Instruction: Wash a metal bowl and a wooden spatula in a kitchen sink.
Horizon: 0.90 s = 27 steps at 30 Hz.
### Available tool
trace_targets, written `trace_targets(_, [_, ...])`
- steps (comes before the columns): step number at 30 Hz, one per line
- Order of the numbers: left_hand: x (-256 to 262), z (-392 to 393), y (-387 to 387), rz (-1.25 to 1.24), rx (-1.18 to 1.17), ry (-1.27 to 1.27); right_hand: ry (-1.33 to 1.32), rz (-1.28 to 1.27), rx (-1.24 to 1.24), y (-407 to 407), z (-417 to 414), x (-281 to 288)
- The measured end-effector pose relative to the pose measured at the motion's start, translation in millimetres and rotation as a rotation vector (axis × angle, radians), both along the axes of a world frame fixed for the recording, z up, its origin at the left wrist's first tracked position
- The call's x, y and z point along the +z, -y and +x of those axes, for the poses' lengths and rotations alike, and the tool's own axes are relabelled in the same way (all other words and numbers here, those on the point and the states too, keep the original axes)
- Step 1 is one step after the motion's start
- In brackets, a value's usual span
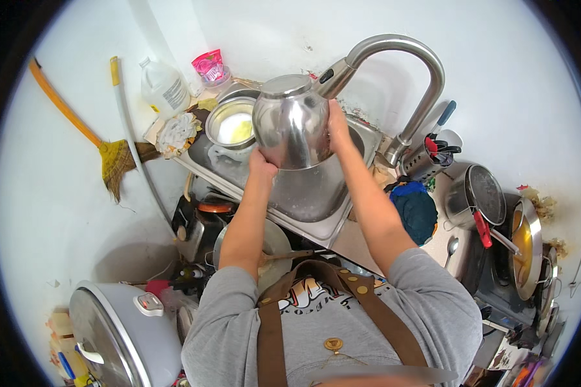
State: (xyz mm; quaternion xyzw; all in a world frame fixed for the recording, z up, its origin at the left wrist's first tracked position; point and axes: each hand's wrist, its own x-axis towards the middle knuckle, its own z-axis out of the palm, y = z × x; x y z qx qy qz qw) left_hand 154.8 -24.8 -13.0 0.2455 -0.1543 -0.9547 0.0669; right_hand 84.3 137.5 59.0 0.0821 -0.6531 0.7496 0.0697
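Observation:
Over the stainless steel sink (305, 203) I hold a rounded, shiny metal pot (293, 126) with its base turned up and away from me. My left hand (263, 164) grips its near left rim, and my right hand (338, 126) clasps its right side, fingers partly hidden behind it. Just beyond the pot is the spray head of the gooseneck faucet (336, 77); whether the two touch I cannot tell. To the left, a metal bowl (230, 123) with white suds and something yellow in it sits in the sink, beside a patch of foam.
At the right stand a utensil holder (423, 159), a dark blue cloth (415, 213), a saucepan (460, 198) with a red-handled strainer (485, 193), and a spoon (452, 247). A plastic jug (164, 89) and broom (114, 157) are left; a large rice cooker (126, 334) is lower left.

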Motion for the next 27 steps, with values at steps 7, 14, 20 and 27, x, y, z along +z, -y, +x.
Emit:
trace_targets(7, [8,14,9,-0.181,-0.112,-0.084,0.368,0.294,0.440,-10,-53,27])
trace_targets(14, [25,16,24,-0.384,0.062,-0.007,0.334,0.137,0.695,-9,-49,41])
trace_targets(20, [51,21,4,-0.901,0.213,-0.114,0.023,0.900,0.559,8,-29,40])
trace_targets(27, [69,13,-25,-1.470,0.186,-0.124,-1.038,0.904,-0.117,38,19,-3])
